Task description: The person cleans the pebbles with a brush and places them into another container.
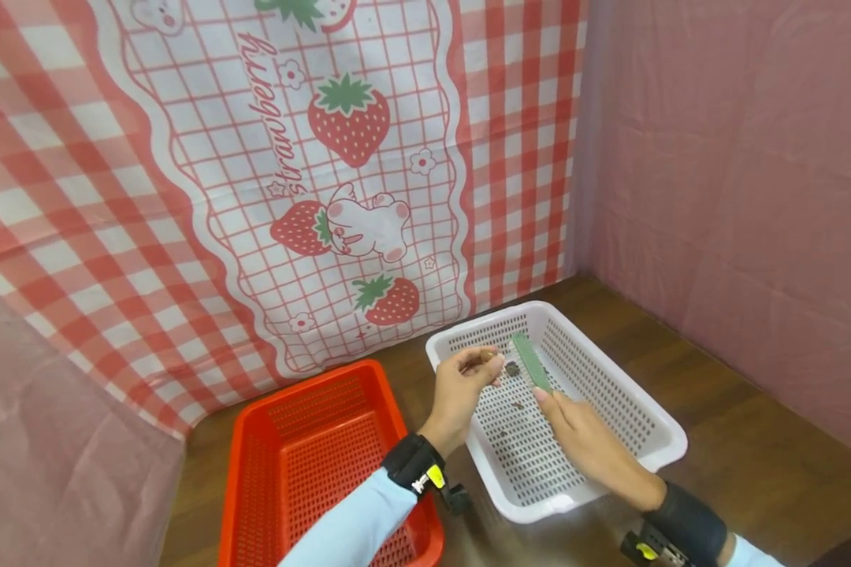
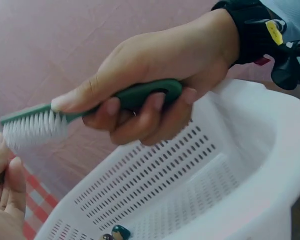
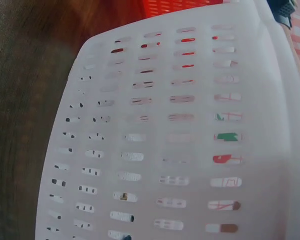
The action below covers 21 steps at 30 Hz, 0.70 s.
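Over the white basket [image 1: 652, 457], my right hand [image 1: 585, 437] grips a green brush [image 1: 530, 362] by its handle. In the left wrist view the brush's white bristles [image 2: 34, 127] face down, close beside the left fingertips. My left hand [image 1: 461, 394] pinches a small brownish thing [image 1: 489, 356] between thumb and fingers; its kind I cannot tell. Below the hands, a small dark roundish thing [image 1: 513, 368] and a little brown piece [image 1: 518, 405] lie in the basket. A shiny dark teal piece [image 2: 121, 232] shows there in the left wrist view.
A red perforated basket [image 1: 241, 472] stands left of the white one on the brown wooden table [image 1: 752, 441]. Strawberry-patterned checked cloth [image 1: 518, 157] hangs behind, with plain pink cloth [image 1: 737, 197] at the right. The white basket's slotted wall fills much of the right wrist view.
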{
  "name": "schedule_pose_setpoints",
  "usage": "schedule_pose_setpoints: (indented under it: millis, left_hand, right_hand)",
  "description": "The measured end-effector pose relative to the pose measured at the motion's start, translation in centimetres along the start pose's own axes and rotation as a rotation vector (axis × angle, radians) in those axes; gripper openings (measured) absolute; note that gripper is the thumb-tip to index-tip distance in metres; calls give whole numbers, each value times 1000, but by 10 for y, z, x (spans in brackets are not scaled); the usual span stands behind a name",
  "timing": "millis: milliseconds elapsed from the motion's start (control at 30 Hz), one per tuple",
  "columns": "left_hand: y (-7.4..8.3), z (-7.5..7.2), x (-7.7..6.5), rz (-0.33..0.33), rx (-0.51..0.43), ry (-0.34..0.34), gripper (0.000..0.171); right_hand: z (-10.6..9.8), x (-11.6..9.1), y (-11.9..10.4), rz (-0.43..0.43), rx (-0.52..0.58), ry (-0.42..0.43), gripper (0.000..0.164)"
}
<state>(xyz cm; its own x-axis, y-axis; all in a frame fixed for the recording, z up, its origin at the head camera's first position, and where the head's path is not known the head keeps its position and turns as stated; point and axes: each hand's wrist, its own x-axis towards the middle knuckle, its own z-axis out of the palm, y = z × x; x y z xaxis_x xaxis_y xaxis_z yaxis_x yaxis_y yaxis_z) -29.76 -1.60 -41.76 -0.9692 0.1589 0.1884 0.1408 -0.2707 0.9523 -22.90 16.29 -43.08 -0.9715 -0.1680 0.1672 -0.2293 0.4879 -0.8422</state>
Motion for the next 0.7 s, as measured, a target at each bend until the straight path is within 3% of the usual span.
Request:
schedule_pose_setpoints:
  millis: [100,200,367,600,700]
  left_hand:
    - [-1,-3,-2,-54,7,-17,28]
    - [-1,-3,-6,-109,35,-45,25]
    - [4,1,-7,-160,45,-91,24]
    - [8,3,-8,-227,-163,-188,28]
    - [6,2,-8,-229,-178,-190,31]
  right_hand:
    - [0,-1,2,22,32,41,43]
    - [1,-1,3,-8,-10,81,40]
    - [1,-1,4,-19,-25,66,40]
    - [1,-3,5,-26,-40,61,39]
    - [1,-4,6,-41,-45,70,37]
